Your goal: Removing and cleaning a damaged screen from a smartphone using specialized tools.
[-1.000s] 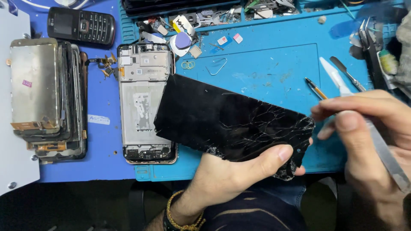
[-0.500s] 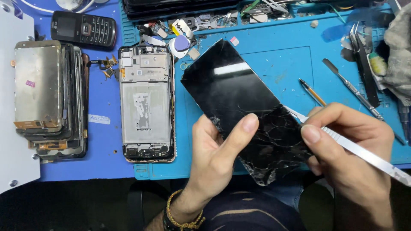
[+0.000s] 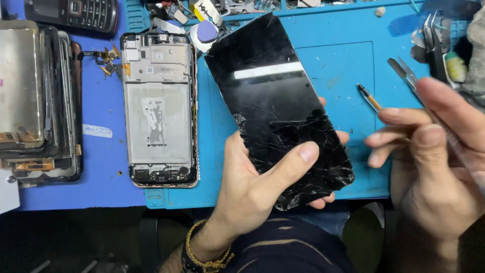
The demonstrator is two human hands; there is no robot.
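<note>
My left hand (image 3: 252, 187) grips a cracked black phone screen (image 3: 273, 101) by its lower end, thumb across the shattered glass. The screen stands nearly upright over the blue work mat (image 3: 343, 65), its top end pointing away from me. My right hand (image 3: 434, 162) is at the right, apart from the screen, pinching a thin, blurred metal tool (image 3: 404, 71) that points up and left. An opened phone frame (image 3: 159, 108) with bare internals lies flat just left of the screen.
A stack of removed screens (image 3: 38, 98) sits at the far left. A dark keypad phone (image 3: 76, 14) lies at the top left. Small parts and tape scraps (image 3: 202, 20) litter the mat's top edge. A small screwdriver (image 3: 370, 97) and tweezers (image 3: 434, 40) rest at right.
The screen has swung from lying slanted to nearly upright in my left hand. My right hand has drawn away from the screen's lower corner to the right, and the view has closed in.
</note>
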